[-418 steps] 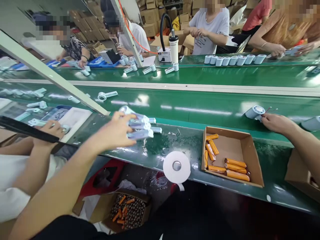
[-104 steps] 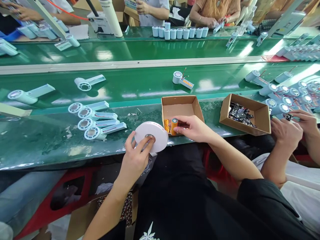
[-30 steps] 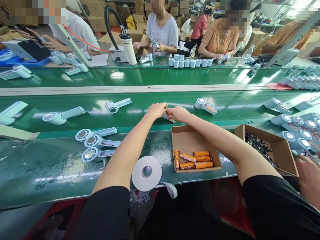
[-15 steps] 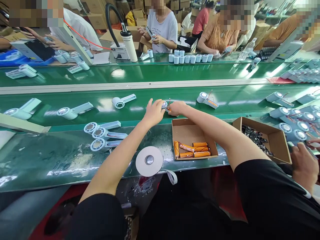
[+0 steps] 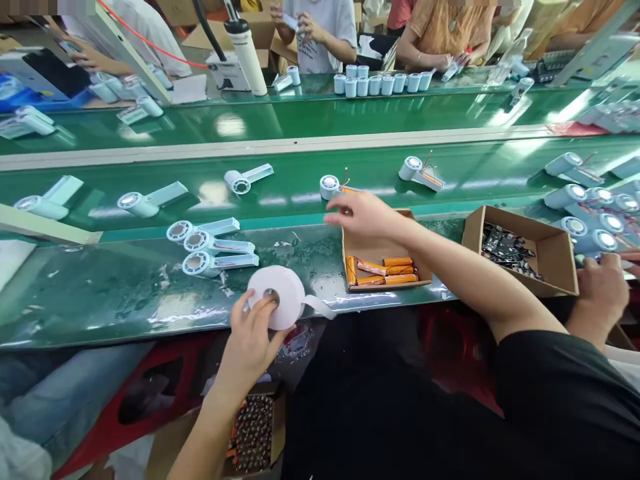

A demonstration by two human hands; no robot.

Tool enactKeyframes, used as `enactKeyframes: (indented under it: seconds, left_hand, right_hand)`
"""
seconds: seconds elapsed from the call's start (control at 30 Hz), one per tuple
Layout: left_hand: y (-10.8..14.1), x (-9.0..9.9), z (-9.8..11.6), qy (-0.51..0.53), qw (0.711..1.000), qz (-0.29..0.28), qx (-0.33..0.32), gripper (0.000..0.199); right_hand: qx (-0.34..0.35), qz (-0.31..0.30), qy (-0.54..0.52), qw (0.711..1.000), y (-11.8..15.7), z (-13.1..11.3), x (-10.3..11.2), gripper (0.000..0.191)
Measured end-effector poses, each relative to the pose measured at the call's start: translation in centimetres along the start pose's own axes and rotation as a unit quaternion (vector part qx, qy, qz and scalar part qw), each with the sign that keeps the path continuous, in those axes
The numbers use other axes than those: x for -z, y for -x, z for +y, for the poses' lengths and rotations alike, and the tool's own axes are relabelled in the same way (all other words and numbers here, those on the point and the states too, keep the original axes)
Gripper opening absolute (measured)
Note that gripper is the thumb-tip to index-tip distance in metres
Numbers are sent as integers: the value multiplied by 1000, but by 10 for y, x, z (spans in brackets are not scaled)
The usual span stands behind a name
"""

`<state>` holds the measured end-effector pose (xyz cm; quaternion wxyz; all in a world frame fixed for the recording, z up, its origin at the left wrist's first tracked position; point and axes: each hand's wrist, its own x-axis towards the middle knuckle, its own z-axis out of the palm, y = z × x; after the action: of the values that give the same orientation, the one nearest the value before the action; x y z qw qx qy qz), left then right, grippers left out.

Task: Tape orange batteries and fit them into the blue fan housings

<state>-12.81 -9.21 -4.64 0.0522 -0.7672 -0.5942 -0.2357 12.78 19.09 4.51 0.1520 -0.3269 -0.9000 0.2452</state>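
My left hand (image 5: 253,330) grips a roll of white tape (image 5: 287,293) at the bench's front edge, fingers at its core hole and thumb below. The roll's loose end (image 5: 320,307) sticks out to the right. My right hand (image 5: 367,212) is open, fingers apart, over the back edge of a cardboard box (image 5: 349,291) of orange cylindrical batteries (image 5: 400,270). Just beyond those fingers, a light-blue handheld fan body (image 5: 330,187) lies on the green belt. Its wires stand up, and the hand partly covers the orange battery in its handle.
Three light-blue fan bodies (image 5: 200,262) lie together on the bench at left. More sit along the belt (image 5: 280,210). A second box (image 5: 555,260) holds small black parts at right, near another person's hand (image 5: 603,287). Co-workers sit across the line.
My left hand has left the fan body and come down to the tape roll, which is now tilted and shifted left. My right hand has drawn back slightly from the fan body. The view has tipped down.
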Motion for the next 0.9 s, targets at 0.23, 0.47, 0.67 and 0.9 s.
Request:
enactKeyframes:
  seconds: [0.23, 0.47, 0.67, 0.9]
  left_hand:
    - [-25, 12, 26, 18, 995, 102, -13, 43]
    - [-24, -5, 17, 117, 978, 106, 136, 53]
    - [-36, -27, 44, 136, 984, 66, 96, 40]
    - [-40, -39, 64, 79, 995, 63, 21, 48]
  right_hand:
    - [72, -228, -235, 942, 137, -90, -79, 32]
    - [71, -208, -45, 975, 156, -72, -89, 28]
    - [-126, -106, 186, 969, 105, -9, -35, 43]
    - [-92, 27, -141, 985, 120, 1, -6, 42]
